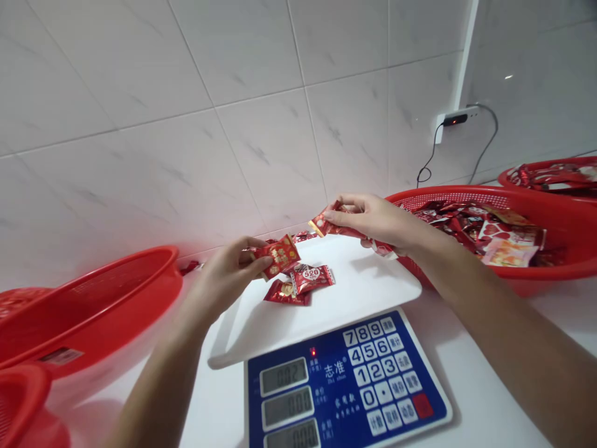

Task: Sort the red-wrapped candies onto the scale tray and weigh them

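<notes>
My left hand pinches a red wrapped candy with gold print, held over the left side of the white scale pan. Below it, a red candy marked 520 and a darker red candy lie on the pan. Above the pan's far right part, my right hand is closed around several red candies; its palm hides some of them. The blue digital scale sits in front, its top display reading what looks like 0.027.
On the right stands a red basket full of wrapped candies, with another red basket behind. Red baskets line the left. More candies lie behind the pan against the tiled wall. Cables hang from a wall socket.
</notes>
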Demonstrator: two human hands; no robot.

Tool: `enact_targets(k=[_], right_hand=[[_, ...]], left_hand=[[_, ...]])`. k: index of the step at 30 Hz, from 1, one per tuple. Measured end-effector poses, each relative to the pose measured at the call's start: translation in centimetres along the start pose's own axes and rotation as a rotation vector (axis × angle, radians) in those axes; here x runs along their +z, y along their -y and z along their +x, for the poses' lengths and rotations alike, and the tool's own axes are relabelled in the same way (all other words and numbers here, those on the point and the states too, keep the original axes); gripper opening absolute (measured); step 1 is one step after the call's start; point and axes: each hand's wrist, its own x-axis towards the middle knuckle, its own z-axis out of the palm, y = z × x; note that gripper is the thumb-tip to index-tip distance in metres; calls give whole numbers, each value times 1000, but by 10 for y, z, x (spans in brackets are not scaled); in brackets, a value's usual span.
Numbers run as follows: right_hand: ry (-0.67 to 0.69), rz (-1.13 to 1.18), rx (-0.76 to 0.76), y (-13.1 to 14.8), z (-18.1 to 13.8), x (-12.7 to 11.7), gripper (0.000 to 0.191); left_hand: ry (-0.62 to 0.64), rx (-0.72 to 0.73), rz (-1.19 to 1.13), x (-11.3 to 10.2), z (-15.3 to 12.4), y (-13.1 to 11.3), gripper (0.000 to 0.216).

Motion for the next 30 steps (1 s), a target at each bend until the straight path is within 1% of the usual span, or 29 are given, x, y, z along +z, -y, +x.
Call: enact_targets(k=[1,2,5,7,10,12,15,18,21,23,26,30], right_hand=[[24,32,-3,0,0,0,22],[47,63,-9,1,1,1,20],[123,128,-17,6,-2,6,14],[159,155,-29,10,-6,10,13],[187,152,-105,14,-11,16,12],[174,127,-155,15,-14,19,12],[152,100,-169,16,-15,21,13],[164,86,-168,16,-15,22,14],[169,102,-197,15,-15,23,14],[185,151,-215,13,-14,23,12],[225,260,-202,10,-13,22,14],[216,348,-168,8,-10,21,21]], left_hand=[[30,-1,-19,1,1,2,48],[30,9,-15,2,2,3,52],[-76,88,65,1,-1,0,54],[-117,163,35,1,-8,-8,48],[-57,273,-104,6,-24,-26,38],[-15,308,-144,14,-33,-37,36],[-38,331,-125,24,-39,-44,35],[-59,322,-153,27,-37,-41,33],[-2,292,-194,25,-32,-37,29],[22,289,-206,23,-30,-35,27],[-14,297,-234,23,-30,-35,25],[-101,328,-271,26,-32,-38,21]])
